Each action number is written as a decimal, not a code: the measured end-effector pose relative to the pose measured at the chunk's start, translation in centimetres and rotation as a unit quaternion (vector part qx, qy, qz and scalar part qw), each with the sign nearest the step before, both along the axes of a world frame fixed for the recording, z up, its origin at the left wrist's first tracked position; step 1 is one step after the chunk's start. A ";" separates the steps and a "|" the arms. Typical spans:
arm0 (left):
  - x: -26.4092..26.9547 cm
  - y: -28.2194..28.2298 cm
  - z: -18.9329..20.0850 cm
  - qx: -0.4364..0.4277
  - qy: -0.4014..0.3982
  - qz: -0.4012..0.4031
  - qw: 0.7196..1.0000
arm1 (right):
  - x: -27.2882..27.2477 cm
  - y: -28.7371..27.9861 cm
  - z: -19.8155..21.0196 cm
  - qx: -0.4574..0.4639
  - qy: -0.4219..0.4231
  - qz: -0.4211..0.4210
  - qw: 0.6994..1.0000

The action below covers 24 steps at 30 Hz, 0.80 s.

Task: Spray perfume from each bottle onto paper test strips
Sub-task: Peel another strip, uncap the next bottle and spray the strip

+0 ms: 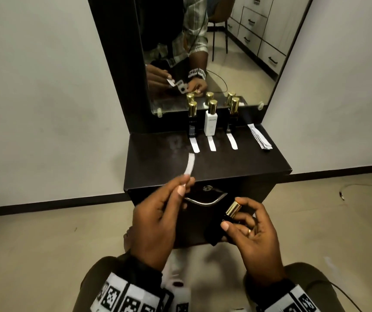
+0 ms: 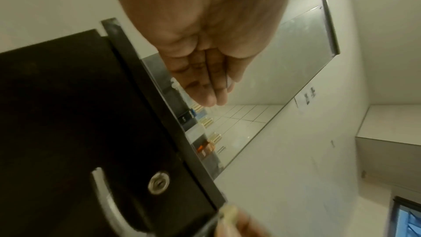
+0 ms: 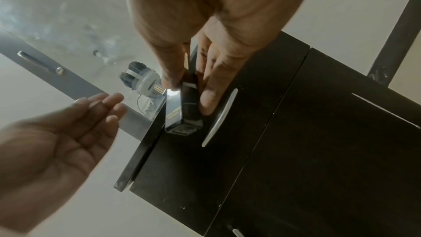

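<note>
My left hand (image 1: pixel 180 188) pinches a white paper test strip (image 1: pixel 32 165) by its lower end, and the strip curves up over the cabinet top. My right hand (image 1: pixel 241 219) grips a black perfume bottle (image 1: pixel 220 226) with a gold cap (image 1: pixel 233 208), tilted toward the strip; the bottle (image 3: pixel 182 107) also shows in the right wrist view. Three gold-capped bottles stand by the mirror: a dark one (image 1: pixel 191 120), a white one (image 1: pixel 211 120) and another dark one (image 1: pixel 232 118). A used strip lies in front of each (image 1: pixel 195 145) (image 1: pixel 212 144) (image 1: pixel 232 141).
A stack of spare strips (image 1: pixel 260 137) lies at the back right of the black cabinet top (image 1: pixel 236 163). The cabinet front carries a metal handle (image 1: pixel 205 200) and a lock (image 1: pixel 207 188). A mirror (image 1: pixel 236 52) rises behind the bottles. Tiled floor surrounds the cabinet.
</note>
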<state>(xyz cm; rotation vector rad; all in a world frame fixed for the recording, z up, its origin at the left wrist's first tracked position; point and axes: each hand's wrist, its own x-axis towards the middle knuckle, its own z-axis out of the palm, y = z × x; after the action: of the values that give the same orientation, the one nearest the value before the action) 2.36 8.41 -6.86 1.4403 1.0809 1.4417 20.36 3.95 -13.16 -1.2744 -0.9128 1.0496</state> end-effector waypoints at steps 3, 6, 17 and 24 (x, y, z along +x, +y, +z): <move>0.2 3.7 1.3 0.015 0.012 0.034 0.999 | 0.3 0.0 -0.1 -0.012 0.016 0.001 1.000; 0.7 7.4 1.2 -0.107 -0.049 0.043 0.992 | 0.1 0.0 -0.2 -0.019 0.021 0.006 1.000; -1.0 10.0 2.6 -0.218 0.087 0.006 0.972 | 0.7 0.4 -0.2 -0.014 0.014 0.023 1.000; -3.5 12.5 3.9 -0.058 0.542 0.002 0.838 | 0.9 0.4 -0.3 -0.012 0.007 0.032 0.999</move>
<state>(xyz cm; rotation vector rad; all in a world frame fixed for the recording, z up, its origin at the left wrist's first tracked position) -1.16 20.92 -2.92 2.2059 1.7723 0.4209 21.30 4.33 -13.43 -1.2643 -0.9380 1.1204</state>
